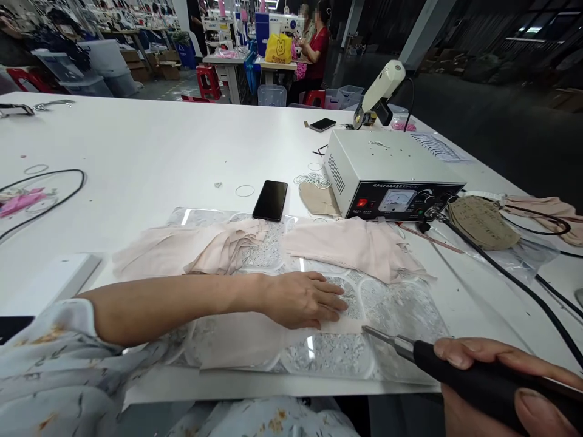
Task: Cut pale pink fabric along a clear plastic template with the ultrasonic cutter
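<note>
My left hand (304,298) lies flat, fingers stretched out, pressing a pale pink fabric piece (255,340) onto a clear patterned mat (401,303). My right hand (505,388) is wrapped round the black handle of a hand tool (460,370). The tool's metal tip (373,332) touches the fabric's edge just right of my left fingers. Two stacks of pink fabric pieces (191,252) (359,246) lie on the far side of the mat.
A white control box with a meter (392,176) stands at the right, black cables (510,276) running from it. A black phone (270,199) lies behind the mat, another phone (322,124) farther back. Beige cup pieces (483,221) sit at right. A seated person (314,48) works far behind.
</note>
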The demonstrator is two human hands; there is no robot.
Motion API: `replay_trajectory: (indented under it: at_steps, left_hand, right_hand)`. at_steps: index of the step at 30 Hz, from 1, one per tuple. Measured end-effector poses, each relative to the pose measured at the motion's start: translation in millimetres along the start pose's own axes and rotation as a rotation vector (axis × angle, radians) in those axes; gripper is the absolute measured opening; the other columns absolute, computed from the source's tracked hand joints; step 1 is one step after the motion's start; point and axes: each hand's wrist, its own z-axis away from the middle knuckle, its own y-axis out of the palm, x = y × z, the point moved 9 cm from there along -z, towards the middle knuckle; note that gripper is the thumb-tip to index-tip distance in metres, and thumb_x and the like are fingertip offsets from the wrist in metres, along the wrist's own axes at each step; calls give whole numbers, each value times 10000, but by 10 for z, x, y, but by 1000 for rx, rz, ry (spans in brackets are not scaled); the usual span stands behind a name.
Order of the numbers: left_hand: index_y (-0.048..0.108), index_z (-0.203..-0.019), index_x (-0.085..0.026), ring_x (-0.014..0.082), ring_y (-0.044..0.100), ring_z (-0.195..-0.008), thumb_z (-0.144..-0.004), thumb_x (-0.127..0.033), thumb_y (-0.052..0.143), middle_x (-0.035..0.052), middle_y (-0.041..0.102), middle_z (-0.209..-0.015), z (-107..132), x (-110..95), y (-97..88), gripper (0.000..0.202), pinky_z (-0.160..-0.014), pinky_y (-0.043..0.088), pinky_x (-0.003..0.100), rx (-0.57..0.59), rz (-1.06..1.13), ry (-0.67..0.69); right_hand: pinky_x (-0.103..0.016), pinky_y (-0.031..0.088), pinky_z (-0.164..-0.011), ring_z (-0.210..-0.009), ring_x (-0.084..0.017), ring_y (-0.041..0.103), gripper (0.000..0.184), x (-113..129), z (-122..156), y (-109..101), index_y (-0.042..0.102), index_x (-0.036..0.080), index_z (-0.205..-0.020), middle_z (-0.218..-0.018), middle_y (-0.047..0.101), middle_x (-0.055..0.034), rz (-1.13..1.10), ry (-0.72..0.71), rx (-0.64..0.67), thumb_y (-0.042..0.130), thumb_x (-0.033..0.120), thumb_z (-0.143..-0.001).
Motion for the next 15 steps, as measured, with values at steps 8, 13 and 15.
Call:
replay_trajectory:
  at_steps: [8, 13, 15]
  left_hand:
    - [662, -1188, -144, 274, 521, -1298, -867, -311, 706, 86, 606, -1340, -128, 34, -71, 364, -1009, 467, 362, -52, -105, 144]
    - [671, -1198, -171, 273, 550, -1268, -850, -356, 721, 78, 613, -1331, -237, 69, -34, 396, -961, 492, 352, -65, -87, 223]
    - [675, -1213, -196, 280, 537, -1282, -842, -367, 728, 74, 598, -1352, -284, 109, 5, 413, -968, 488, 356, -24, -55, 224]
  right_hand:
    - [-343, 397, -383, -450, -180, 488, 133, -3, -139, 41, 588, 201, -621, -529, 550, -17, -75, -37, 25, 543, 223, -498]
    - [-312, 388, -368, -422, -157, 479, 119, 28, -171, 106, 597, 186, -611, -517, 550, -13, -110, -35, 45, 556, 213, -502]
    - [-299, 382, -361, -421, -157, 485, 114, 24, -188, 119, 598, 182, -602, -507, 548, -14, -121, -33, 55, 564, 219, -500]
